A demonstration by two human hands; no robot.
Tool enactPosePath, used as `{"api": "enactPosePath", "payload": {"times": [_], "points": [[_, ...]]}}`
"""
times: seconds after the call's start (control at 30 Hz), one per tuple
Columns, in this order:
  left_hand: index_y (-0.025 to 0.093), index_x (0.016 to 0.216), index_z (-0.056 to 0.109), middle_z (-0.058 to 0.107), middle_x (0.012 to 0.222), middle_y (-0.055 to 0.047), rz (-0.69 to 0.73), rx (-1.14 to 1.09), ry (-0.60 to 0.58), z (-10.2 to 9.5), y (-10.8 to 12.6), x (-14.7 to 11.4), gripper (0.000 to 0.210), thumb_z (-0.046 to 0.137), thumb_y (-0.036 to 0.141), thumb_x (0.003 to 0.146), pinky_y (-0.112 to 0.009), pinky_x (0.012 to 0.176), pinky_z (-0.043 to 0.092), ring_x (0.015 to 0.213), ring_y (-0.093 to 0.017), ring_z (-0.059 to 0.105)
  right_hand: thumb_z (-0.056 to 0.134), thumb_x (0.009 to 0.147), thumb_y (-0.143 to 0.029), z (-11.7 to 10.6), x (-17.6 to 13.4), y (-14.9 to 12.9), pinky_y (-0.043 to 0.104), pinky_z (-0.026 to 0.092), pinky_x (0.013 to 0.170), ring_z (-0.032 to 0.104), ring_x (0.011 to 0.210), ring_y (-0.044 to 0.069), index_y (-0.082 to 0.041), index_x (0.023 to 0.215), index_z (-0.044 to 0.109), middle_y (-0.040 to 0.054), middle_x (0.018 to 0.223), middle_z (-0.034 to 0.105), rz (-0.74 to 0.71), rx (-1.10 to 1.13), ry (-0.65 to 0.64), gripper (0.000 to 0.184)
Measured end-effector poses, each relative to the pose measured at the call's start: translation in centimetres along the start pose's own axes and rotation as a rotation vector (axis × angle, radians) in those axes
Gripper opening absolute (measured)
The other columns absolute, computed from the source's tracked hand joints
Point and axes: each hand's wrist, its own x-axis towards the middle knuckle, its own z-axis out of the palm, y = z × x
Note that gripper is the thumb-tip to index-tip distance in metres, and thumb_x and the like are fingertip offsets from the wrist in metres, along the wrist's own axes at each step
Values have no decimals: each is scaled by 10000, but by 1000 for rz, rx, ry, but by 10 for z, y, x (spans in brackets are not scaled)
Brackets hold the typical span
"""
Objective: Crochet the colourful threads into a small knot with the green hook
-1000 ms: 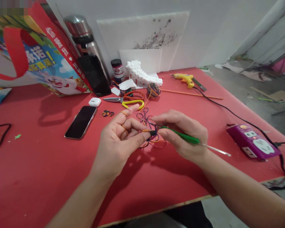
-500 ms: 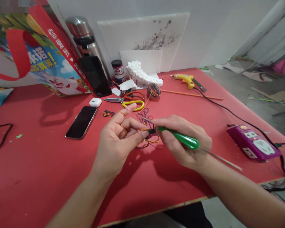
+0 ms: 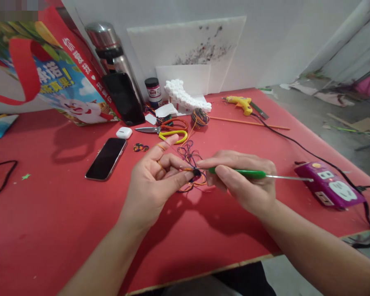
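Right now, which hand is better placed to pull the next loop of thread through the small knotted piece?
The right hand, probably. It already grips the green-handled hook, whose tip sits at the knotted piece. The left hand pinches that piece and has thread wound around its fingers, so it is occupied.

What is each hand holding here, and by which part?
Right hand holds a crochet hook by its green handle. Left hand pinches a small knotted piece at its fingertips, with thread looped over its fingers.
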Motion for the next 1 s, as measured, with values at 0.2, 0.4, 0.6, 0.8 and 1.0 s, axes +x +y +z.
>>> {"api": "enactPosePath", "payload": {"times": [0.2, 0.4, 0.6, 0.8, 1.0], "points": [[171, 1418, 657, 765, 783, 27, 48, 83, 11, -1, -1, 0, 737, 952, 161, 743, -244, 685, 603, 660, -128, 699, 645, 985, -97, -6, 1, -3, 306, 576, 564, 698, 633, 176, -270, 1200, 858, 72, 848, 809, -156, -329, -21, 349], [178, 1360, 685, 764, 765, 29, 53, 68, 19, -1, -2, 0, 664, 960, 170, 756, -232, 750, 609, 716, -122, 708, 692, 971, -72, -2, -3, 0, 285, 598, 619, 714, 694, 175, -286, 1349, 798, 84, 914, 790, -278, -535, -30, 447], [176, 1256, 724, 756, 748, 33, -10, -20, -7, -3, 1, 2, 635, 997, 146, 684, -184, 646, 579, 659, -96, 676, 735, 975, -108, 7, -7, 6, 285, 625, 653, 724, 715, 159, -327, 1287, 834, 42, 891, 773, -109, -178, 102, 393], [141, 1217, 742, 746, 729, 35, -47, -63, -45, -6, 4, 7, 650, 1011, 112, 625, -173, 669, 591, 673, -90, 701, 811, 970, -386, 2, 1, 17, 229, 488, 417, 614, 508, 120, -274, 1043, 913, 26, 697, 740, 312, 458, 42, 168], [169, 1275, 743, 739, 726, 46, 5, 60, -85, -6, 5, 1, 625, 975, 95, 699, -173, 666, 553, 643, -68, 654, 884, 883, -384, -12, 12, 11, 243, 397, 408, 542, 475, 108, -219, 882, 925, 29, 623, 673, 339, 455, -3, 170]]}}
